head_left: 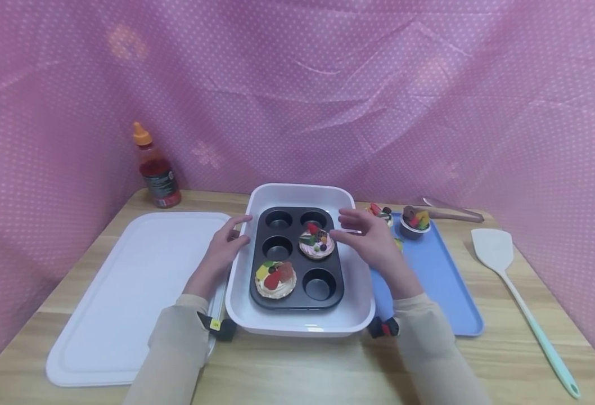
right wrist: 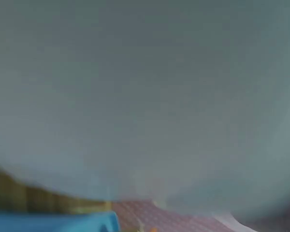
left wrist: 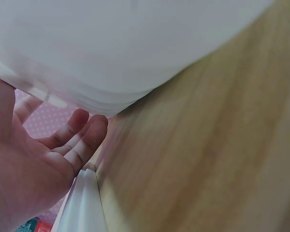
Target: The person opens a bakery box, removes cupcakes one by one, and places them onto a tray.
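Note:
A white basin (head_left: 297, 325) holds a dark muffin tin (head_left: 297, 302). One fruit tart (head_left: 275, 279) sits in the tin's near left cup, and a pink-cream tart (head_left: 316, 243) sits in the middle right cup. At the basin's left wall is my left hand (head_left: 221, 247), thumb and fingers spread apart; the left wrist view shows its fingertips by the wall's outside. My right hand (head_left: 370, 239) hovers over the right rim, fingers loosely bent and thumb tip close to the pink-cream tart, with nothing seen in its grasp. The right wrist view is mostly filled by a blurred pale surface.
Left of the basin lies a white cutting board (head_left: 135, 292), with a sauce bottle (head_left: 158, 171) behind it. On the right, a blue tray (head_left: 444, 292) bears a cupcake (head_left: 415, 222) and a partly hidden tart (head_left: 380, 214). Tongs (head_left: 451, 211) and a spatula (head_left: 520, 298) lie farther right.

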`<state>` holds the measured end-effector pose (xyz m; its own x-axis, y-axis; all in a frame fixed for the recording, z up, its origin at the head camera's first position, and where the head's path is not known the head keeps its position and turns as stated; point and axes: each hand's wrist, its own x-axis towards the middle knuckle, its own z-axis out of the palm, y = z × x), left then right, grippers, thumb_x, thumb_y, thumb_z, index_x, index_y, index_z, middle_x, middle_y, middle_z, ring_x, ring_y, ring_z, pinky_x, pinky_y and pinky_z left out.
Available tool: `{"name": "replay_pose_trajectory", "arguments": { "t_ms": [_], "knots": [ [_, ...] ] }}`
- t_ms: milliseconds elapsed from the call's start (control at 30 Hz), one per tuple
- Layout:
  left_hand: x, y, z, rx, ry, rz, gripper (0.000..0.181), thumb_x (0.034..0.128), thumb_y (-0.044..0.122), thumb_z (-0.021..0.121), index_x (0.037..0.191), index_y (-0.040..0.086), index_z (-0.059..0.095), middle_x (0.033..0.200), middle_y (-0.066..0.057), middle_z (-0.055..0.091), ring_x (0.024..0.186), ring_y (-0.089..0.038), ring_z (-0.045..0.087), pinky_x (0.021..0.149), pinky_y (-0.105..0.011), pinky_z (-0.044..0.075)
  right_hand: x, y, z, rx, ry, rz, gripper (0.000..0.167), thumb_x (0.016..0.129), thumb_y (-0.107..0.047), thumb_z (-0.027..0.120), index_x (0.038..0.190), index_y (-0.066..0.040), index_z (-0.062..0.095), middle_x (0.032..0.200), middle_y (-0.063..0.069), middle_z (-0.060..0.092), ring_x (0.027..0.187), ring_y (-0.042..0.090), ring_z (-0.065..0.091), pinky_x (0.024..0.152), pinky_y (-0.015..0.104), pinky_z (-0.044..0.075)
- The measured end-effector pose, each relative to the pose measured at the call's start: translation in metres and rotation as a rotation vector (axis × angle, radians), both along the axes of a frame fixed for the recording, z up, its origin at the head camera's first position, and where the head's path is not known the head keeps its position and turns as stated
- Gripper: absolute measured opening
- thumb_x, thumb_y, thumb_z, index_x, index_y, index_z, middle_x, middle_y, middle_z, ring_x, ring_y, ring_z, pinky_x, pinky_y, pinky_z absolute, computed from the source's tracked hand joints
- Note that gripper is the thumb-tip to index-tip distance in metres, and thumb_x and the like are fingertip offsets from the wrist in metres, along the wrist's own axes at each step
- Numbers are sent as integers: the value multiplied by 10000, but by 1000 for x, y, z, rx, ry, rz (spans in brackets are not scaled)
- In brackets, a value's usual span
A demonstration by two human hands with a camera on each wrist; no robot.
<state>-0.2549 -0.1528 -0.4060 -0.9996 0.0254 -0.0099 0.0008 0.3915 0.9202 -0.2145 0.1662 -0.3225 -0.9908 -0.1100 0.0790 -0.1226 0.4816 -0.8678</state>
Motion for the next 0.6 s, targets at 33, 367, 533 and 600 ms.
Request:
{"name": "replay_pose_trajectory", "arguments": {
  "t_ms": [33,367,533,600],
  "knots": [
    [0,-1,0,-1,0,-1,538,969,175,541,1492,275,469,1169,-233,588,1058,-346,622,869,-432,604,-1,-4,-3,-7,-2,15,637,860,-278,796,1425,-105,559,1401,180,610,1282,356,600,1064,510,499],
    [1,-4,1,19,6,-5,529,966,158,547,1480,269,481,1148,-234,587,1031,-330,621,842,-419,611,-6,-25,-28,-7,-5,38,680,832,-233,821,1436,-89,542,1417,219,583,1267,396,601,1052,495,509],
    [1,-1,2,10,-11,2,518,975,170,540,1475,291,481,1177,-219,588,1070,-331,607,891,-432,592,-8,-27,-34,62,40,23,686,826,-252,825,1432,-85,549,1424,195,585,1298,373,580,1084,496,484],
    [0,1,2,13,-11,5,513,978,172,542,1472,295,486,1188,-216,591,1086,-332,603,912,-441,583,-9,-27,-35,99,48,18,696,825,-271,825,1437,-93,546,1435,186,580,1308,367,573,1086,496,482]
  ]
}}
